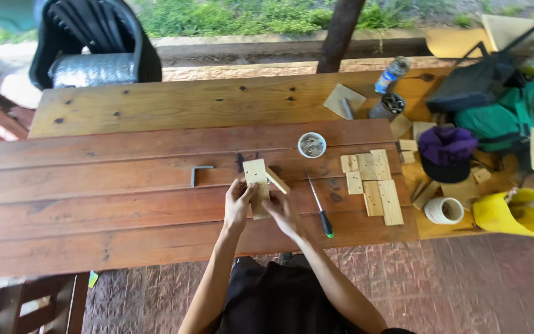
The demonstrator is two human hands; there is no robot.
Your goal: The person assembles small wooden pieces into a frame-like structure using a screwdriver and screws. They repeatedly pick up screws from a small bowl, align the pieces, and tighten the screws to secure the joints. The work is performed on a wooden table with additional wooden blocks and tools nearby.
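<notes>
Both hands are closing on a wood piece (256, 185) near the table's (125, 185) front edge: the left hand (237, 204) is gripping its left side, the right hand (281, 210) its lower right. A smaller block (277, 179) is jutting from its right side, and that joint could shift if the grip twists. The screwdriver (320, 207) is lying just right, near the edge, where an elbow could knock it off.

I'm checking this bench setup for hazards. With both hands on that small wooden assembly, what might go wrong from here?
The wooden assembly is held only by the left hand and right hand, unclamped, so it may slip. The screwdriver lies close to the right forearm and might get knocked off the table. The small round tin could be bumped and spilled.
</notes>
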